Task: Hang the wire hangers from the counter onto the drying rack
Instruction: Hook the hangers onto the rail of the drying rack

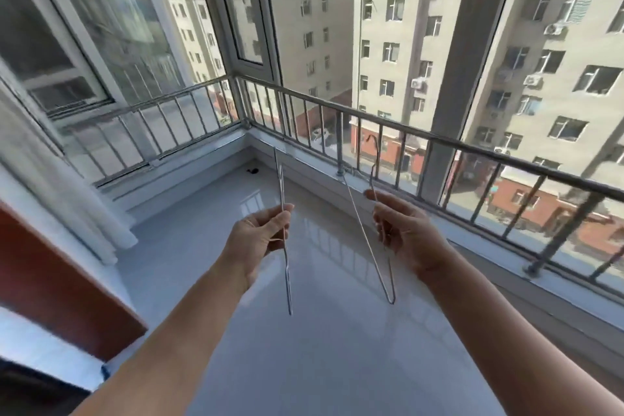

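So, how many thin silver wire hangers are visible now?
2. One thin silver wire hanger is held in the left hand, a second wire hanger in the right hand. Others may be hidden.

Only two arms and two hands of the person show. The left arm [175, 348] and the right arm [506, 348] are bare skin all the way from the wrist to the edge of the picture. Both arms are long and slim. They look wide near the bottom edge and get thinner toward the wrists. The left hand [260, 240] has a few small fold lines in its skin near the wrist. The right hand [408, 233] looks smooth and rounded. The fingers [385, 201] are slim and bare. The picture is a little blurry, so the nails are hard to see.
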The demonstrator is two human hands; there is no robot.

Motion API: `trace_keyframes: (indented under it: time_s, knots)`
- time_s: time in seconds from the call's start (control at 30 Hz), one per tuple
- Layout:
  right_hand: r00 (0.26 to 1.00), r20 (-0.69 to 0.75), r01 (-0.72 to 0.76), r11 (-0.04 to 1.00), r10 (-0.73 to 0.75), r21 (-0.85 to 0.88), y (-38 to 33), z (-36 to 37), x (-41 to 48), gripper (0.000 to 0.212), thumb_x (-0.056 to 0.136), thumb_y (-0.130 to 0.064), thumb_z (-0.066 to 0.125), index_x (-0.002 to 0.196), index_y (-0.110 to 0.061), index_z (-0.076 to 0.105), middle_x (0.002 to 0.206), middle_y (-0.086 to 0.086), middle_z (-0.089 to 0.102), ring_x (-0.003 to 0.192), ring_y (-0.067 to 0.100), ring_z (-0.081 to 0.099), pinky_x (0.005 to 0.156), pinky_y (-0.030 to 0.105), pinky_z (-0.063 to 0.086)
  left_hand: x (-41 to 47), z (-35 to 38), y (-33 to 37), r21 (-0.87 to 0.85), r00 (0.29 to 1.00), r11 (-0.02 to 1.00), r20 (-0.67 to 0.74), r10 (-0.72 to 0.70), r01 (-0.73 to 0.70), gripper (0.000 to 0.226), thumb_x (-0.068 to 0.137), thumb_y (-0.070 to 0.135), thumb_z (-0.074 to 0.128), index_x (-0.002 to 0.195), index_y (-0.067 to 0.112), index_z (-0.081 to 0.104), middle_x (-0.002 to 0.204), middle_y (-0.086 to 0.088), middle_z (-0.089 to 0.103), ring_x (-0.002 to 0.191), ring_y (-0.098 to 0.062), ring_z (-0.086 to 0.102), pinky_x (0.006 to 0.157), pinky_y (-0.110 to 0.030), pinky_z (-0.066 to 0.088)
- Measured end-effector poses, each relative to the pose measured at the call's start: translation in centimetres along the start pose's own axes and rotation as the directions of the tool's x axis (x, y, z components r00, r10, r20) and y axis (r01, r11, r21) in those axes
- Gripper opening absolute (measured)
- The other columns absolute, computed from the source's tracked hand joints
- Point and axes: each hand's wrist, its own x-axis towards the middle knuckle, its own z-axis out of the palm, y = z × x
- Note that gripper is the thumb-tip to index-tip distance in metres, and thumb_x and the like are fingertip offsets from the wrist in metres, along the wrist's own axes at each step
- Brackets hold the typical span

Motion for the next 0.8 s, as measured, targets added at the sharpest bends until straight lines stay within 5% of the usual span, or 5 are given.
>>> trace_keyframes:
  time_s: [0.8]
  knots:
    - [0.901,0.390,-0.149,0.980,0.189,-0.129,4.3,22.1,37.4,0.022,0.087,-0.006,0.056,0.094,-0.019,0.071,0.065,-0.001,0.047,0.058,0.008,0.046,0.054,0.015,0.041,26.6,-20.0,8.1,-0.035,0.906,0.991,-0.411,0.100,-0.126,0.014,0.090,0.015,0.058,0.093,0.021,0.071,0.068,0.006,0.061,0.062,-0.007,0.053,0.060,-0.015,0.044]
